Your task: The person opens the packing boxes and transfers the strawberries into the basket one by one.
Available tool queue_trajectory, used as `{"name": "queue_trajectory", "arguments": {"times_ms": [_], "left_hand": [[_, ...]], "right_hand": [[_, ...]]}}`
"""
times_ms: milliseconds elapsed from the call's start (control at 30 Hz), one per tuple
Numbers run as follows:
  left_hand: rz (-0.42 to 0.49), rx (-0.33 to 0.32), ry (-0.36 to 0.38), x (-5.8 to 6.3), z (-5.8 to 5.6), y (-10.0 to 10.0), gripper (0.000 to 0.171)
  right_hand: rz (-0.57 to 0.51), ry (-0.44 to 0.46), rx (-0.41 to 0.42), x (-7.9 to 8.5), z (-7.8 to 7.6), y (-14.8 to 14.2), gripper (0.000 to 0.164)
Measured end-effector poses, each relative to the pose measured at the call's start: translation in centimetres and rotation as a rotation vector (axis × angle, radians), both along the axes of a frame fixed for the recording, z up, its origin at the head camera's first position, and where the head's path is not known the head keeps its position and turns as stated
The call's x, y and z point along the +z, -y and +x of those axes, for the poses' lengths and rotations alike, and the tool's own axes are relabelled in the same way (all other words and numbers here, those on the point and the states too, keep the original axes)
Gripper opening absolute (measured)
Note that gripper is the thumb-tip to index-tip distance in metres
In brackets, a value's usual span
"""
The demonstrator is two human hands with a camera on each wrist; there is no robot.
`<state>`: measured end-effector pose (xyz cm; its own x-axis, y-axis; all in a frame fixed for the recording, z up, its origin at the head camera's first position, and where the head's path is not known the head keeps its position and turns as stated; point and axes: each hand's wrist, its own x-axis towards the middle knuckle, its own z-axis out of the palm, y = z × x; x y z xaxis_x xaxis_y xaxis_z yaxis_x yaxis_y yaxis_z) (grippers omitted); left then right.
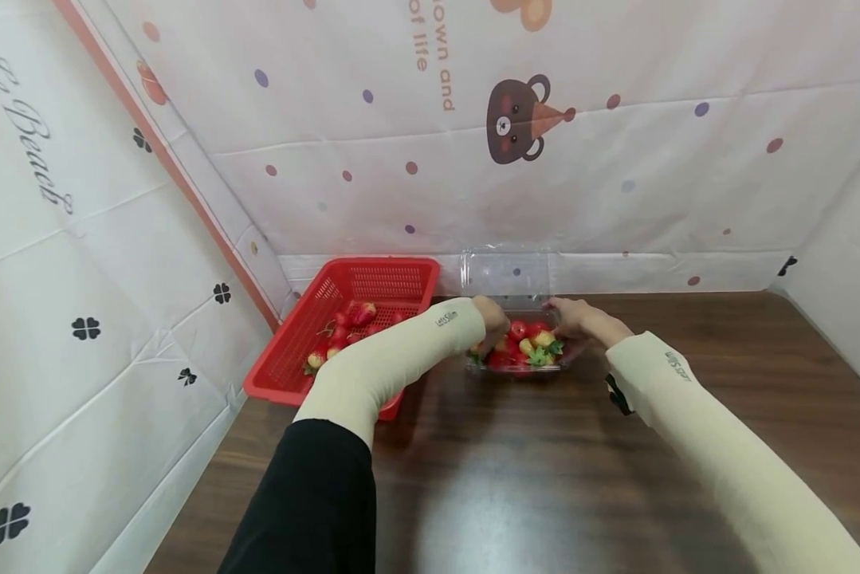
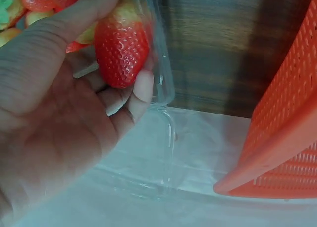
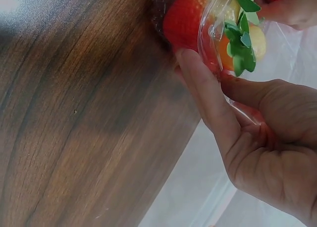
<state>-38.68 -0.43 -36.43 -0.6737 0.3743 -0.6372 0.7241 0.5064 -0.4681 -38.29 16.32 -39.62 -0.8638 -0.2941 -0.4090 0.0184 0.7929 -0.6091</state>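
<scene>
A clear plastic clamshell box stands on the table with its lid raised behind it. Several strawberries, red with pale tops and some with green leaves, fill the box. My left hand is at the box's left end. In the left wrist view, its thumb and fingers hold a red strawberry beside the clear side wall. At the opposite end, my right hand grips the box's side, thumb at the rim and fingers along the outside, as the right wrist view shows.
Left of the box is a red plastic basket with more strawberries inside; my left forearm crosses over its right part. The brown wooden table meets a printed white sheet behind the box. Another sheet hangs at left.
</scene>
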Motion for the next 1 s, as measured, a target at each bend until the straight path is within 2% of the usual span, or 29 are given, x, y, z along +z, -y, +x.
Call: {"name": "queue_trajectory", "arguments": {"times_ms": [100, 200, 333, 467, 500, 633, 767, 900, 1000], "left_hand": [[0.051, 0.025, -0.037, 0.4, 0.2, 0.2, 0.033], [0.103, 0.044, -0.057, 1.1, 0.4, 0.5, 0.027], [0.081, 0.045, -0.074, 2.2, 0.7, 0.9, 0.018], [0.076, 0.088, -0.092, 3.5, 0.8, 1.3, 0.021], [0.086, 0.11, -0.09, 3.9, 0.8, 1.3, 0.023], [0.105, 0.167, -0.038, 5.5, 0.5, 1.6, 0.027], [0.107, 0.15, 0.055, 6.8, 0.0, 1.5, 0.027], [0.169, 0.13, 0.084, 7.8, -0.1, 1.6, 0.028], [0.237, 0.141, 0.058, 8.7, -0.1, 2.3, 0.025]], "right_hand": [[0.014, -0.018, -0.004, 0.0, -0.1, 0.2, 0.059], [0.014, -0.021, -0.007, 0.0, -0.1, 0.4, 0.059], [0.01, -0.036, -0.007, 0.1, -0.1, 0.5, 0.06], [0.043, -0.103, -0.006, 0.3, -0.2, 0.7, 0.063], [0.073, -0.134, 0.002, 0.4, -0.2, 0.7, 0.063], [0.081, -0.14, 0.007, 0.4, -0.1, 0.7, 0.062], [-0.053, -0.002, -0.035, 0.4, 0.4, 0.4, 0.067], [-0.178, 0.139, -0.053, 0.7, 0.9, 0.1, 0.072], [-0.213, 0.206, -0.044, 0.8, 1.2, 0.2, 0.076]]}}
